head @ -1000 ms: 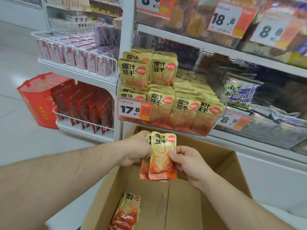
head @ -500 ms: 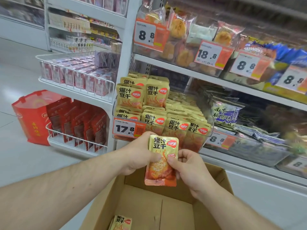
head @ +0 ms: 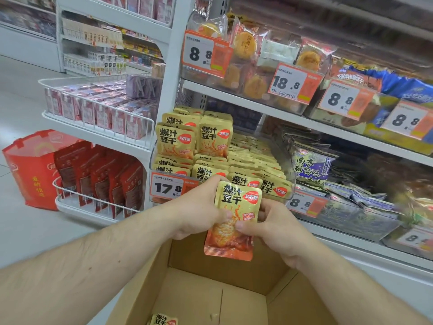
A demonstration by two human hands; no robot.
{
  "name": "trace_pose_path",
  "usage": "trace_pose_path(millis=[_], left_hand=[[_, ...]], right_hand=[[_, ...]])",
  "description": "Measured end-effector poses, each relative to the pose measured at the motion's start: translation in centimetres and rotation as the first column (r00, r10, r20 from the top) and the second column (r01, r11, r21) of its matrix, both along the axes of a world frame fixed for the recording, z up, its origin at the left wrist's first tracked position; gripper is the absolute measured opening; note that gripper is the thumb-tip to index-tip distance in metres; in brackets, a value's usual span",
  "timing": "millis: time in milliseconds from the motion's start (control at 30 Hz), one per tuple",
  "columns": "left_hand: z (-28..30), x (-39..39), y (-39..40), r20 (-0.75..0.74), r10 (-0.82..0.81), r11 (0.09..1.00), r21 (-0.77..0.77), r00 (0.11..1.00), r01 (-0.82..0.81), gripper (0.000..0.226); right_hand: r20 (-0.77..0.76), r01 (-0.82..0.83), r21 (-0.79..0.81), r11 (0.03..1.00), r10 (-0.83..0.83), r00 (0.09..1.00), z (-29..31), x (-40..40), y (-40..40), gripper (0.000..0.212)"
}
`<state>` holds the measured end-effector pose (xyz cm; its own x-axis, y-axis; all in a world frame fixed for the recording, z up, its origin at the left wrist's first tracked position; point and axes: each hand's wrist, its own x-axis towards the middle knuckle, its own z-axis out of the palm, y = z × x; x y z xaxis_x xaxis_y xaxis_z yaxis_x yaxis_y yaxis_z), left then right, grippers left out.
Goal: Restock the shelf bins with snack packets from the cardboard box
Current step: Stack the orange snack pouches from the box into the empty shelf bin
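2 hands meet in the head view, the only view available, on a yellow-and-orange snack packet [head: 232, 221] held above the open cardboard box [head: 210, 294] and just in front of the clear shelf bin [head: 289, 160]. The left hand [head: 199, 207] curls round the packet's left edge with the thumb across its face; the right hand [head: 274, 226] pinches the right edge between thumb and fingers. Whether more packets are stacked behind the front one cannot be told.

Orientation: the packet stands nearly upright, its long axis close to vertical and leaning slightly, the top tipped rightward. The printed face is turned to the camera, the yellow lettered end up and the orange sealed end down over the box.

Risks, as judged from this frame: the bin already looks close to full, with 2 stacks rising above its front wall, so pushing another packet in could topple those upper packets [head: 194, 139] onto the floor. A smooth film pouch held only at its edges may slip and fall back into the box, where 1 further packet [head: 164, 319] lies at the bottom. The price tag [head: 172, 187] clipped to the bin front, touching or just behind the left hand, could be knocked loose on the way up.
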<state>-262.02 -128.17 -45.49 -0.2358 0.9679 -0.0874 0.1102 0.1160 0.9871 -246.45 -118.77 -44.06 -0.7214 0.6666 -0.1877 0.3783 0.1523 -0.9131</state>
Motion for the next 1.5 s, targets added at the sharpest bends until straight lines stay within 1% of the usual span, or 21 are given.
trace_pose_path(millis=[133, 267, 367, 400, 433, 467, 500, 533, 567, 600, 633, 667, 700, 767, 800, 900, 1033, 1100, 1200, 1500], left_hand=[[0.8, 0.0, 0.6, -0.072, -0.010, 1.000, -0.001, 0.997, 0.010, 0.051], [0.9, 0.2, 1.3, -0.096, 0.022, 0.999, 0.047, 0.995, -0.018, 0.062], [0.6, -0.1, 2.1, -0.147, 0.104, 0.988, 0.128, 0.984, -0.086, 0.071], [0.6, -0.3, 2.3, -0.192, 0.148, 0.978, 0.174, 0.970, -0.115, 0.071], [0.6, -0.8, 2.3, -0.274, 0.201, 0.964, 0.226, 0.940, -0.140, 0.068], [0.6, -1.2, 2.3, -0.399, 0.264, 0.947, 0.281, 0.878, -0.156, 0.065], [0.4, -1.7, 2.3, -0.549, 0.324, 0.930, 0.333, 0.770, -0.153, 0.062], [0.1, -2.2, 2.4, -0.692, 0.360, 0.923, 0.363, 0.626, -0.129, 0.062], [-0.2, -2.6, 2.6, -0.805, 0.355, 0.932, 0.346, 0.475, -0.109, 0.065], [-0.5, -2.8, 2.9, -0.884, 0.317, 0.948, 0.295, 0.344, -0.116, 0.069], [-0.8, -2.9, 3.3, -0.932, 0.266, 0.961, 0.237, 0.248, -0.141, 0.074], [-1.1, -3.0, 3.7, -0.955, 0.224, 0.966, 0.191, 0.195, -0.173, 0.077], [-1.2, -3.0, 4.1, -0.965, 0.199, 0.965, 0.163, 0.169, -0.205, 0.080], [-1.5, -3.2, 4.5, -0.973, 0.188, 0.957, 0.151, 0.134, -0.247, 0.083], [-1.7, -3.3, 4.6, -0.972, 0.203, 0.953, 0.169, 0.117, -0.253, 0.082], [-2.6, -3.7, 4.6, -0.954, 0.287, 0.938, 0.262, 0.087, -0.226, 0.078], [-4.1, -4.1, 4.7, -0.912, 0.403, 0.906, 0.385, 0.077, -0.178, 0.077], [-4.3, -4.2, 4.7, -0.900, 0.429, 0.897, 0.414, 0.079, -0.153, 0.082], [-4.5, -4.3, 4.6, -0.900, 0.429, 0.899, 0.416, 0.081, -0.139, 0.088], [-5.2, -4.5, 4.6, -0.877, 0.476, 0.875, 0.466, 0.066, -0.131, 0.086]], right_hand=[[-0.030, 0.012, -0.026, 1.000, -0.013, 0.999, 0.5, -0.2, 0.5, 0.028], [-0.078, 0.024, -0.033, 0.999, -0.027, 0.997, 0.8, -0.1, 1.3, 0.023], [-0.114, 0.075, -0.020, 0.997, -0.077, 0.990, 1.0, -0.4, 2.0, 0.024], [-0.146, 0.107, -0.019, 0.994, -0.108, 0.983, 1.1, -0.5, 2.3, 0.025], [-0.193, 0.151, -0.021, 0.988, -0.153, 0.969, 1.5, -0.6, 2.7, 0.025], [-0.248, 0.207, -0.015, 0.978, -0.205, 0.947, 2.0, -0.7, 3.2, 0.024], [-0.297, 0.267, 0.006, 0.964, -0.253, 0.920, 2.6, -0.8, 3.7, 0.024], [-0.339, 0.320, 0.043, 0.946, -0.288, 0.896, 3.1, -0.9, 4.3, 0.024], [-0.373, 0.360, 0.087, 0.929, -0.305, 0.876, 3.7, -1.0, 4.7, 0.025], [-0.401, 0.386, 0.134, 0.913, -0.306, 0.864, 4.1, -1.2, 5.1, 0.025], [-0.422, 0.401, 0.185, 0.897, -0.296, 0.857, 4.4, -1.5, 5.4, 0.025], [-0.435, 0.408, 0.239, 0.881, -0.278, 0.857, 4.7, -1.8, 5.6, 0.027], [-0.439, 0.407, 0.289, 0.866, -0.258, 0.860, 4.8, -2.2, 5.6, 0.029], [-0.452, 0.402, 0.345, 0.848, -0.225, 0.863, 5.0, -2.8, 5.6, 0.034], [-0.464, 0.399, 0.353, 0.846, -0.213, 0.860, 5.1, -3.2, 5.8, 0.035], [-0.467, 0.380, 0.377, 0.845, -0.180, 0.866, 5.3, -4.2, 6.1, 0.034], [-0.443, 0.337, 0.424, 0.841, -0.132, 0.887, 5.4, -5.8, 6.7, 0.033], [-0.411, 0.302, 0.467, 0.831, -0.098, 0.906, 5.3, -6.6, 6.9, 0.034], [-0.350, 0.250, 0.534, 0.808, -0.058, 0.935, 5.0, -7.7, 7.1, 0.032], [-0.190, 0.102, 0.645, 0.757, 0.030, 0.981, 4.0, -10.6, 7.6, 0.036]])
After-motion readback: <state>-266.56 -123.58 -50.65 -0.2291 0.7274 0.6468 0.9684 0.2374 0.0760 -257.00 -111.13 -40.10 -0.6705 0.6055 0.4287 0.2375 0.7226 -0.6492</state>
